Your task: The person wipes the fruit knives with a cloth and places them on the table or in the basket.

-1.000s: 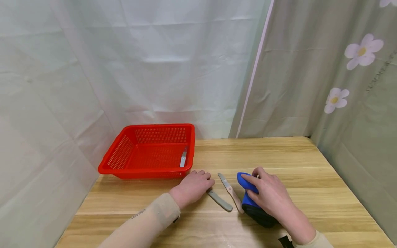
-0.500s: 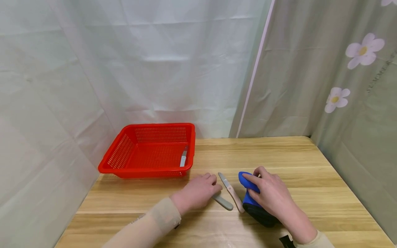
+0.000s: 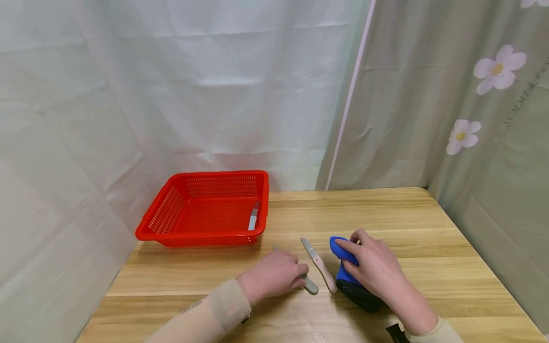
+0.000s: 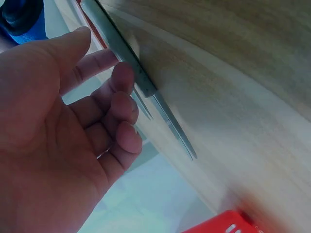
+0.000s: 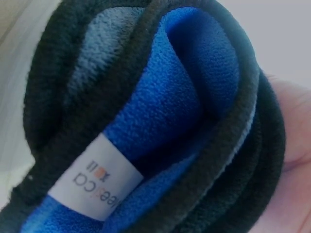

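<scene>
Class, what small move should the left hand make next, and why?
Perhaps the left hand should pinch the grey knife: its fingertips are right beside the handle, but the thumb does not look closed on it, and the right hand is busy holding the blue cloth.

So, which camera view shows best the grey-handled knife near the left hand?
The left wrist view: the grey-handled knife shows nearly whole, handle and blade. In the head view, the left hand covers its middle, leaving both ends visible. The right wrist view lacks it.
</scene>
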`<state>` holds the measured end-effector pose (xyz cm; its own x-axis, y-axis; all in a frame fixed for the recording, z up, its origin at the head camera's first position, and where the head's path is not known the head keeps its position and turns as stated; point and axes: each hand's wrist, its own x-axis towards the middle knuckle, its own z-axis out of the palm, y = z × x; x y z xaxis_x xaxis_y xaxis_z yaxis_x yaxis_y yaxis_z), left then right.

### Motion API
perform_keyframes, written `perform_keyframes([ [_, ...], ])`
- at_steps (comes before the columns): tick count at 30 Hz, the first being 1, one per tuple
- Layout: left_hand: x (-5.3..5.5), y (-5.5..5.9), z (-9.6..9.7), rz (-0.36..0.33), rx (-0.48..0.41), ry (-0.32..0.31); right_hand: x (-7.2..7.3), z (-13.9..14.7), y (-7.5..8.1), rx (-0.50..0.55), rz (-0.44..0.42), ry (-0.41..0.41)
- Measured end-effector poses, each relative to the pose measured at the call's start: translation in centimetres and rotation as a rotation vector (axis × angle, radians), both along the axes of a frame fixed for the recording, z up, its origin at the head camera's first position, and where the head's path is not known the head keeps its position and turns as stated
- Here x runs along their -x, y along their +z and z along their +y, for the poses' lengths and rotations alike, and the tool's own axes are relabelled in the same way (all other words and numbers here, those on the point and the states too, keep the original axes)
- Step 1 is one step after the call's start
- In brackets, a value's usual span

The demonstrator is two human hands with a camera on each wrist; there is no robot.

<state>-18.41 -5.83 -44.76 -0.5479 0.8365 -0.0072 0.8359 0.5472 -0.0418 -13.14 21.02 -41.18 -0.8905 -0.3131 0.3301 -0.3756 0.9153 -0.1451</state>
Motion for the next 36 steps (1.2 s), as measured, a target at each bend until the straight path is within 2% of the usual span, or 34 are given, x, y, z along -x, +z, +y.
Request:
perform_keyframes([
  [5, -0.5, 0.2, -0.4, -0.001, -0.016, 0.027, 0.0, 0.0, 0.2, 0.000, -0.013, -0.007],
  [12, -1.3, 1.0, -1.1, -0.074, 0.053, 0.113, 0.0, -0.2, 0.3, 0.001, -0.018, -0.001],
  [15, -1.4, 0.9, -1.5, -0.083, 0.052, 0.144, 0.0, -0.2, 0.3, 0.003, 0.001, 0.011],
  [20, -1.7, 0.8, -2.1, -0.055, 0.019, 0.199, 0.0, -0.1, 0.3, 0.008, 0.019, 0.020],
  [29, -1.8, -0.1, -2.4, 0.092, -0.052, 0.281, 0.1, -0.2, 0.4, 0.013, 0.003, 0.014],
  [31, -1.6, -0.3, -2.3, 0.098, -0.071, 0.304, 0.1, -0.2, 0.4, 0.014, 0.002, 0.014],
  [36, -0.8, -1.1, -2.5, 0.057, -0.141, 0.354, 0.1, -0.3, 0.3, 0.016, -0.001, 0.014],
])
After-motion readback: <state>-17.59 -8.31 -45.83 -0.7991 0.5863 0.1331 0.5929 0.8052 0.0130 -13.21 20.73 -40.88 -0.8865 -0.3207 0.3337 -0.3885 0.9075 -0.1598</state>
